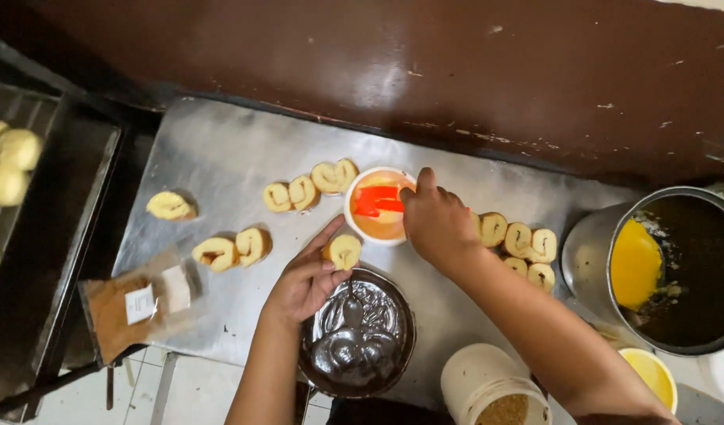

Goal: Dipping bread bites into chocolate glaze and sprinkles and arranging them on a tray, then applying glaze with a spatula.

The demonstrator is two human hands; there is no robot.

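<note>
Dough roll: you hold this pale spiral piece in your left hand, pinched between thumb and fingertips, just above the rim of the chocolate bowl at the near edge of the table. The remaining fingers are extended, not curled around the piece.

Your right hand is closed on the handle of the red brush, whose head rests in the white cup of orange glaze. The cup stands just beyond the roll, near the middle of the table.

Handling properties, judged from appearance:
- The roll looks light, soft and raw. It will likely dent or uncoil under pressure.
- Its surface may be tacky; once glazed it is likely to become slippery.
- Hold it by the outer edges of the spiral, as you do now, and keep the flat face exposed.

Surrounding items:
- More rolls lie in a row to the left of the cup; further ones lie to its right, partly behind your right wrist.
- A clear bag of brown powder overhangs the left edge of the table.
- A large metal pot with yellow fat inside stands at the right.
- A dark tray with dough balls sits at far left.
</note>
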